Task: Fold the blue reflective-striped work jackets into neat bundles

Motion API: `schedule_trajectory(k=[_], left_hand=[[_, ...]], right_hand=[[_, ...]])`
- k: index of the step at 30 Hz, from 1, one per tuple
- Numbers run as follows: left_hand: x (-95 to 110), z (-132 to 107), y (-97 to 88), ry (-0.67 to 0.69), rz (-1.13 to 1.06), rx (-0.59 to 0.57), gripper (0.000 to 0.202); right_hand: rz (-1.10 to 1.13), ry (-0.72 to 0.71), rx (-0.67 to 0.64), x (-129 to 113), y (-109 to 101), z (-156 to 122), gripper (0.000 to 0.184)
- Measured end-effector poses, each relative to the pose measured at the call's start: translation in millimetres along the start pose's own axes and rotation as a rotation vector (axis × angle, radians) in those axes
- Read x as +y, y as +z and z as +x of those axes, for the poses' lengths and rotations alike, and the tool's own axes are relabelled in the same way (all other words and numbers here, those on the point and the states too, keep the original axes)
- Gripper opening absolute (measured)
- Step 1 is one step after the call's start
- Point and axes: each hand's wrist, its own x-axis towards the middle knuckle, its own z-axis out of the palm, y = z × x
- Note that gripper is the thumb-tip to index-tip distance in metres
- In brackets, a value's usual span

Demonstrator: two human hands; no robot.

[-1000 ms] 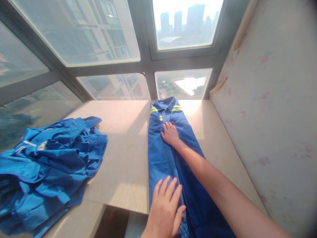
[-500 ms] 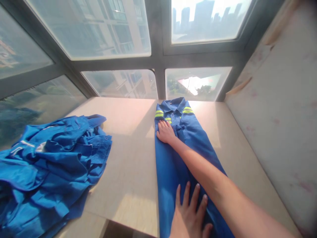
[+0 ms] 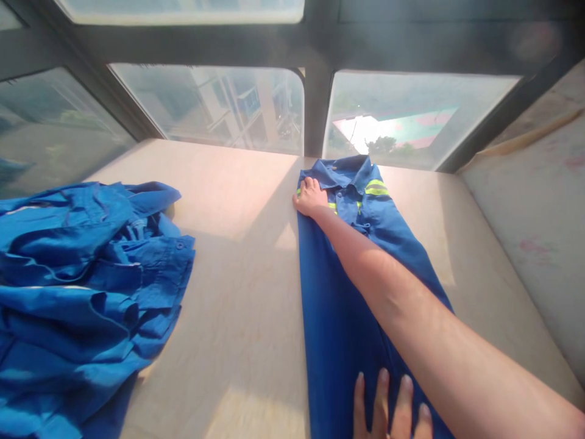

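Note:
A blue work shirt [image 3: 340, 305] with yellow reflective stripes lies folded in a long narrow strip on the pale table [image 3: 237, 317], collar toward the window. My right hand [image 3: 311, 196] reaches far forward and rests on the shirt's left shoulder next to the collar, fingers curled over the fabric edge. My left hand [image 3: 388, 408] lies flat on the near part of the shirt at the bottom of the view, fingers stretched out; only the fingers show.
A crumpled heap of blue work clothes [image 3: 82, 286] covers the table's left side. Large windows [image 3: 219, 103] run along the far edge. A pale stained wall [image 3: 539, 201] closes off the right side.
My right hand slid up the shirt from chest to the left shoulder at the collar. My left hand moved right and nearer. The view dipped toward the table.

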Motion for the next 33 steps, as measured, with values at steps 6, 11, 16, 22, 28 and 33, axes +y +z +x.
schedule_trajectory(k=[6,11,16,22,28,33], left_hand=[[-11.9,3.6,-8.4,0.036,-0.050,0.004,0.045],[-27.4,14.4,-25.3,0.111,-0.057,-0.043,0.056],[-31.7,20.1,-35.2,0.097,-0.066,-0.084,0.060],[-30.3,15.8,-25.6,0.108,-0.024,0.003,0.046],[-25.0,13.3,-14.0,0.049,-0.008,0.091,0.035],[-34.6,19.2,-20.2,0.119,-0.008,-0.060,0.054]], right_hand=[[0.127,-0.033,-0.145,11.6,-8.2,8.1,0.065],[0.316,-0.231,-0.032,46.9,-36.7,-37.9,0.056],[0.107,-0.153,0.200,121.0,-72.6,-89.8,0.047],[-0.162,0.120,0.037,179.0,-71.7,-88.8,0.064],[-0.110,0.149,0.003,188.6,-56.9,-45.1,0.063],[-0.043,0.049,0.120,197.5,-61.4,-36.4,0.041]])
